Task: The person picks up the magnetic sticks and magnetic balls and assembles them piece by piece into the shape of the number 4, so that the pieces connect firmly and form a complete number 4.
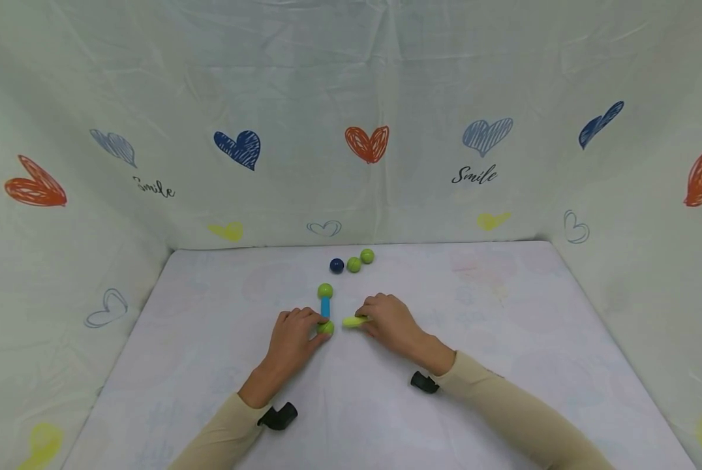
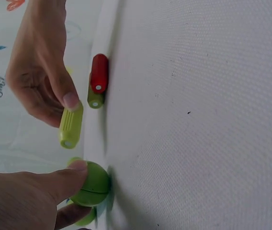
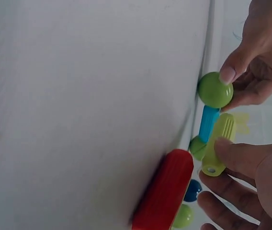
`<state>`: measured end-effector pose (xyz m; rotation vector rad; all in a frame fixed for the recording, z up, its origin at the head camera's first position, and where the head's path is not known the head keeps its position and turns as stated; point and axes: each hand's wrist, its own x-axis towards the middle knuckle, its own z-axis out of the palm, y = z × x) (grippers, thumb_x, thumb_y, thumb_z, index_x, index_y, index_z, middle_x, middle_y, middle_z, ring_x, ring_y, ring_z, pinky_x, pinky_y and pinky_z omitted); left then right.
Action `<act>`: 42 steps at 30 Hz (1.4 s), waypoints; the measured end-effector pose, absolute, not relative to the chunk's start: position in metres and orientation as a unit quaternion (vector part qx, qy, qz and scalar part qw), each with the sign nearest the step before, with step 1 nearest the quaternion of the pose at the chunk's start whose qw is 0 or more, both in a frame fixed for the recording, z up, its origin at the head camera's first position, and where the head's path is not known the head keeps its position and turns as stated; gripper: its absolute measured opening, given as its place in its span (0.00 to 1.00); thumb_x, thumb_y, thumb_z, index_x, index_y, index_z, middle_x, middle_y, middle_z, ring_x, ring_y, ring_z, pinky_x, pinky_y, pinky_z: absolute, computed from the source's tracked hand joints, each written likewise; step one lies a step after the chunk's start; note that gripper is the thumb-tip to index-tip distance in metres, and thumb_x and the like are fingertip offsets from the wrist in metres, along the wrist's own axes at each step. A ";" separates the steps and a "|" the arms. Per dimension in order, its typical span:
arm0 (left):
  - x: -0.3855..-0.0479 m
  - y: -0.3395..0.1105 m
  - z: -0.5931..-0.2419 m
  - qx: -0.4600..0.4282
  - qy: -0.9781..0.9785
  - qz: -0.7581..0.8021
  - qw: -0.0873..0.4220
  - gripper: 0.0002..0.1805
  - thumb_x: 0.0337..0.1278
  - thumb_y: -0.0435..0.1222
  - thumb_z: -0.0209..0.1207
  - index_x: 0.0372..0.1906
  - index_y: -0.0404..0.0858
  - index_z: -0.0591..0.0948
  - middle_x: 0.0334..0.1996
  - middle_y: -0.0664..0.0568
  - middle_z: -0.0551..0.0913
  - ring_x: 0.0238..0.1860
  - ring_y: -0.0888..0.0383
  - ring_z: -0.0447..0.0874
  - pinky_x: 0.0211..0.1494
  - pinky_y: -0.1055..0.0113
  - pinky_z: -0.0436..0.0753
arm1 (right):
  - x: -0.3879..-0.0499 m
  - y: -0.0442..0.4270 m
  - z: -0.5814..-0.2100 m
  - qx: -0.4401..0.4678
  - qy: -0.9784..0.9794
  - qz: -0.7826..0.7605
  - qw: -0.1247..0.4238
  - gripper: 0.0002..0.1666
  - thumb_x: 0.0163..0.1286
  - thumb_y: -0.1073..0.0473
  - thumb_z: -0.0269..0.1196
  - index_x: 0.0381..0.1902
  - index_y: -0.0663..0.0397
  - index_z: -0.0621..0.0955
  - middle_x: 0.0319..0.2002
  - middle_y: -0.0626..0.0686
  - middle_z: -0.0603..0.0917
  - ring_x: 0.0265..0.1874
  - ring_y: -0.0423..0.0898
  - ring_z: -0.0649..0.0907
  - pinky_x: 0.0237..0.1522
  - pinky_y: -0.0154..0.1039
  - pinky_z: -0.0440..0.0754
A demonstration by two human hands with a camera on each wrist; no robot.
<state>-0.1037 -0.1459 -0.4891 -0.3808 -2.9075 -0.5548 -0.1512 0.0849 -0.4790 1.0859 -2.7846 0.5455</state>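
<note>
Yellow-green rod (image 1: 353, 322) pinched btwn thumb & fingers of R hand (image 1: 389, 324), held off the table (image 1: 357, 405), one end pointing at L hand (image 1: 295, 333). L hand's thumb & fingers clamped on near green ball (image 1: 325, 329), which sits on the table just beside the rod, w/ a gap btwn. Blue rod (image 1: 325, 307) runs from that ball to far green ball (image 1: 325, 290); its near end is partly behind L fingers in head view. Farther back: dark blue ball (image 1: 336, 266) + two more green balls (image 1: 353, 264), close together. Red rod (image 3: 164, 191) lies on the table near R hand, cut off at bottom edge of R wrist view; in head view it's out of sight. Olive-green rod (image 2: 96, 99) mostly behind it in L wrist view, so length hard to tell. Some R fingers hidden in L wrist view. Both beige sleeves (image 1: 503, 408) cut off by head view's bottom edge.
</note>
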 end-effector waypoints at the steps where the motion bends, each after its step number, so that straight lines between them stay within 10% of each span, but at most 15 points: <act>1: -0.104 -0.146 -0.489 -0.129 -0.971 -0.182 0.080 0.16 0.52 0.41 0.80 0.46 0.42 0.92 0.41 0.53 0.90 0.45 0.50 0.86 0.55 0.49 0.79 | -0.150 0.083 -0.479 0.357 -0.915 0.183 0.053 0.11 0.62 0.61 0.79 0.43 0.52 0.92 0.38 0.48 0.90 0.39 0.47 0.86 0.43 0.43 0.84; 42: -0.105 -0.145 -0.490 -0.128 -0.971 -0.187 0.076 0.16 0.54 0.41 0.79 0.46 0.42 0.91 0.41 0.53 0.90 0.46 0.51 0.86 0.55 0.51 0.78 | -0.146 0.066 -0.485 0.356 -0.918 0.167 0.050 0.09 0.65 0.59 0.78 0.42 0.51 0.92 0.38 0.47 0.89 0.38 0.46 0.85 0.41 0.41 0.82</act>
